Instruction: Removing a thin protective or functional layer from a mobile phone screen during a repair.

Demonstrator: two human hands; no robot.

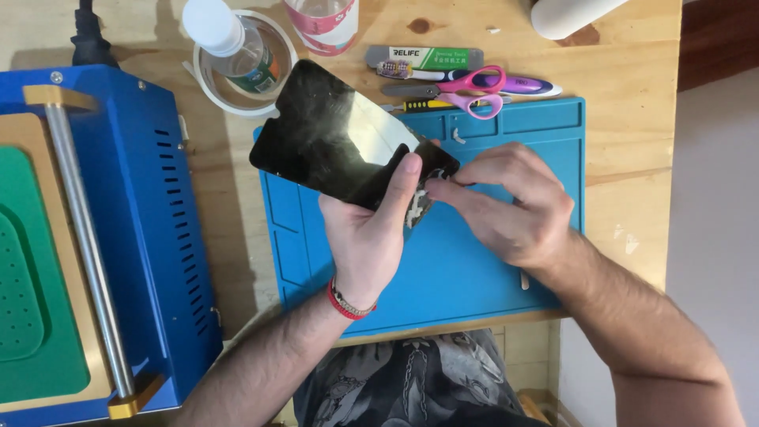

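The scene is brightly and evenly lit, with soft daylight-like tones across the wooden desk (624, 119). The black phone screen panel (332, 142) carries a broad pale glare across its glossy middle, with smudges showing in the sheen. Soft shadows fall to the left of the blue machine (134, 221) and under the left hand (368, 237), suggesting light from the upper right. The right hand (506, 205) is slightly motion-blurred at the fingertips, and the white scraps beneath it are too soft to make out. The far right floor looks washed out and pale. Straight edges stay nearly straight; distortion at the corners is mild.
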